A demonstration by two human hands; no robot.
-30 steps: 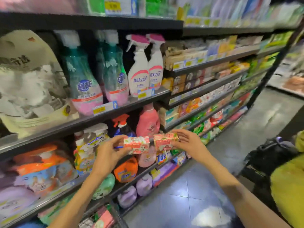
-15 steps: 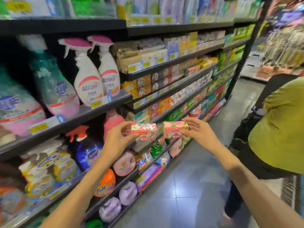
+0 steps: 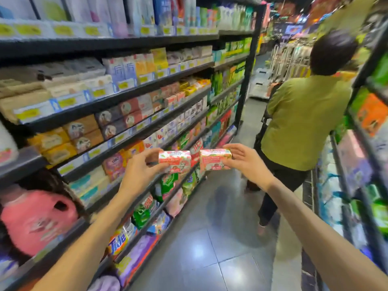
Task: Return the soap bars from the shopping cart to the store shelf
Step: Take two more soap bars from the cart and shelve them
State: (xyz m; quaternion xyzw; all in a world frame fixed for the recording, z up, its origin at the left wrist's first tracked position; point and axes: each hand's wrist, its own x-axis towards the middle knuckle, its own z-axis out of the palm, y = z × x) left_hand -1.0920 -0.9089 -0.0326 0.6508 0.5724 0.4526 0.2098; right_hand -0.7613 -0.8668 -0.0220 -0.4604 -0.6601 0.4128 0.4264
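Note:
My left hand grips a pink and white boxed soap bar by its left end. My right hand grips a second, matching soap bar by its right end. Both bars are held side by side at mid-height in front of the store shelf on my left. Its black tiers hold rows of boxed soap bars. The shopping cart is out of view.
A person in a green shirt stands just ahead on the right of the aisle. A second shelf unit lines the right side. Detergent bottles and bags fill the lower left tiers. Grey tiled floor runs between.
The view has swung right along the aisle, from the spray bottles to the soap section. Both hands keep hold of their bars. The person in green is now fully in view.

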